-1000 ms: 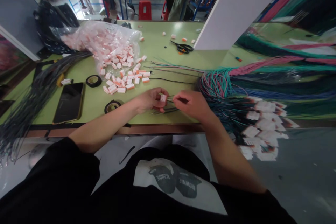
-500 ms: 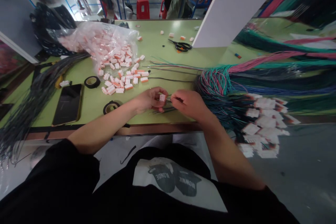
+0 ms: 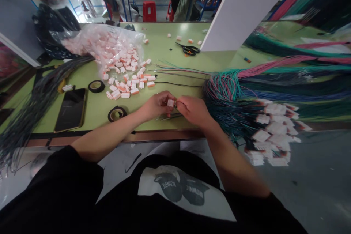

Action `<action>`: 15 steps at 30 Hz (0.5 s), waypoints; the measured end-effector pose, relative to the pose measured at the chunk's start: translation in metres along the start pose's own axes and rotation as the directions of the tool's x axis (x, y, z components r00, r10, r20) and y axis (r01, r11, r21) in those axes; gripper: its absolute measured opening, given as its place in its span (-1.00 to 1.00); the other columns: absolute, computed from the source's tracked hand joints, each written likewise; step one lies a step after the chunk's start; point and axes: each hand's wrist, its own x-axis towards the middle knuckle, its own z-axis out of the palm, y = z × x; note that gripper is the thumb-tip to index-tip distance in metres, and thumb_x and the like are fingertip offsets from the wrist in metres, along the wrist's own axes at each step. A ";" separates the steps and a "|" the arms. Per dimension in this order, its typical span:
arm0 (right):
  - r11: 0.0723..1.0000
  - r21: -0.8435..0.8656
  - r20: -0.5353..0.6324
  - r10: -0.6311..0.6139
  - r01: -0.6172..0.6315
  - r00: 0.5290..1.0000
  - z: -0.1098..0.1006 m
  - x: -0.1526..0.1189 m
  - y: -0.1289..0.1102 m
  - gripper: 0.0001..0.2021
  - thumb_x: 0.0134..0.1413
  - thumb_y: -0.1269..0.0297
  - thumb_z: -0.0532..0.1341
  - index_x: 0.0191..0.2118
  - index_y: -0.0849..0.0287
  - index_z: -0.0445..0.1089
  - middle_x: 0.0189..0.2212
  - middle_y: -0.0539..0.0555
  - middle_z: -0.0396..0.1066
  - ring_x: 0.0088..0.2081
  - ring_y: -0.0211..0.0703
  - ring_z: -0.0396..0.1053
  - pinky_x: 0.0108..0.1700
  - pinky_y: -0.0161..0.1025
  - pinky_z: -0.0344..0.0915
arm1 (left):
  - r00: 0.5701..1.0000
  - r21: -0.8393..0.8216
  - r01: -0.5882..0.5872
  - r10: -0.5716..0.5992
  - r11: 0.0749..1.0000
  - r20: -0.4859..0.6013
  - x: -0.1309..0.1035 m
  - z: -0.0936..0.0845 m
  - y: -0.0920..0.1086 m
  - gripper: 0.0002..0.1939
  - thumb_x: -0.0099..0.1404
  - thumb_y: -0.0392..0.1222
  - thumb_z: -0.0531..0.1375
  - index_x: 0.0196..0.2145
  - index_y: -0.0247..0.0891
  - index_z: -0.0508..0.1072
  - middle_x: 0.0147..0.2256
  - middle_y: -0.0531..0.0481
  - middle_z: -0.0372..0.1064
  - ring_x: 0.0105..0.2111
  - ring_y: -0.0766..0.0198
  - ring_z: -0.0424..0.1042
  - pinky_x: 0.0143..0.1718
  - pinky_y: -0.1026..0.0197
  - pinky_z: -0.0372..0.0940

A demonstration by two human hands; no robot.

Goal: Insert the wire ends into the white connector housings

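Observation:
Near the table's front edge, my left hand [image 3: 158, 105] is closed on a small white connector housing [image 3: 170, 102], held between thumb and fingers. My right hand [image 3: 192, 109] is closed in a pinch right beside the housing, on a thin wire whose end points toward it; the fingers hide most of that wire. Several dark wires [image 3: 175, 116] lie on the table under both hands. To the right, a thick bundle of green, pink and black wires [image 3: 223, 86] spreads over the table. White connectors [image 3: 276, 128] cluster at the ends of some wires, by the table edge.
Loose white-and-orange connectors [image 3: 131, 84] spill from a clear plastic bag [image 3: 109, 36]. Two black tape rolls, one at the front [image 3: 117, 113], lie near a phone [image 3: 70, 109]. Black-handled scissors [image 3: 189, 48] rest by a white post [image 3: 233, 11]. Dark wires [image 3: 35, 98] hang off the left side.
My right hand has moved left, bringing its fingers up against the connector housing. My left hand stays nearly in place, still holding the housing.

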 end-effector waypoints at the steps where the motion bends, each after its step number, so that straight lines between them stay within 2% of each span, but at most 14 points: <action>1: 1.000 0.007 0.000 0.004 -0.004 1.000 0.001 0.000 -0.001 -0.74 0.04 0.27 -0.03 -0.52 0.15 0.33 -0.58 0.07 0.35 -0.54 -0.22 0.12 -0.50 -0.27 -0.16 | 1.000 0.012 -0.012 0.013 1.000 -0.002 0.000 0.001 0.000 -0.77 -0.03 -0.49 0.19 -0.38 -0.33 0.27 -0.58 0.20 0.25 -0.62 0.53 0.27 -0.57 0.41 0.25; 5: 0.992 0.123 0.004 -0.009 0.008 1.000 0.001 -0.002 0.003 -0.76 0.04 0.26 -0.01 -0.50 0.16 0.34 -0.57 0.04 0.35 -0.53 -0.25 0.14 -0.49 -0.30 -0.10 | 0.999 0.017 -0.035 0.035 0.999 -0.010 0.000 0.002 -0.001 -0.78 -0.04 -0.49 0.18 -0.40 -0.34 0.26 -0.59 0.20 0.25 -0.63 0.51 0.27 -0.57 0.38 0.27; 9: 0.956 0.288 -0.043 -0.036 0.047 0.998 0.001 -0.003 0.012 -0.83 -0.01 0.30 0.04 -0.48 0.18 0.34 -0.57 -0.01 0.33 -0.52 -0.29 0.17 -0.46 -0.35 -0.01 | 0.999 -0.019 -0.026 0.025 0.999 -0.024 0.002 0.002 -0.002 -0.75 -0.05 -0.47 0.22 -0.40 -0.33 0.24 -0.59 0.20 0.25 -0.63 0.50 0.28 -0.56 0.35 0.28; 15: 0.963 0.256 -0.056 -0.068 0.080 0.996 0.005 -0.002 0.010 -0.84 -0.05 0.33 0.04 -0.54 0.17 0.30 -0.61 0.00 0.29 -0.53 -0.28 0.15 -0.46 -0.33 -0.02 | 0.999 -0.010 0.003 -0.004 1.000 -0.032 0.002 0.000 0.000 -0.73 -0.08 -0.48 0.23 -0.39 -0.33 0.27 -0.59 0.21 0.26 -0.61 0.51 0.28 -0.56 0.39 0.27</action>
